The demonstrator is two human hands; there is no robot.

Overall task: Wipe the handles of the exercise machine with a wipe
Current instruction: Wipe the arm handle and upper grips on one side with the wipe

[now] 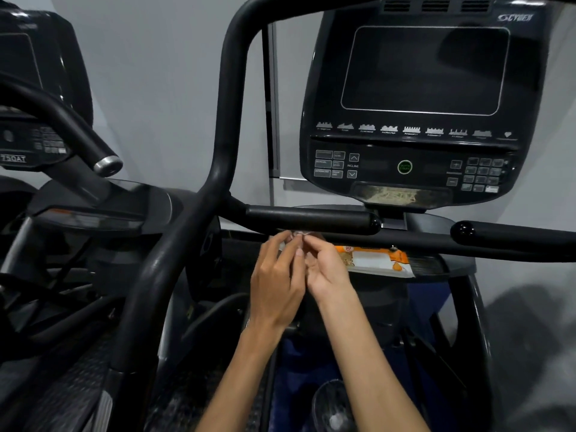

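My left hand [277, 288] and right hand [324, 272] meet just under the short padded handle [311, 219], fingertips of both pinching something small and pale at the near end of the wipe pack [377, 260]. It looks like the seal flap or the first corner of a wipe; I can't tell which, it is too small and partly hidden by my own fingers. The pack lies on the ledge beyond my right hand, its orange-and-white length running away to that side. The other padded handle [514, 235] sits well off past my right wrist, and the tall curved handlebar [218, 145] rises on the far side of my left hand. The console [414, 98] stands above both hands.

I judge no handle has been wiped yet. The risks from here: the pack is loose on the ledge, so a sharp tug could drag it off the edge and down into the machine. Pulling from one corner could tear the wipe, or bring out a clump of several.
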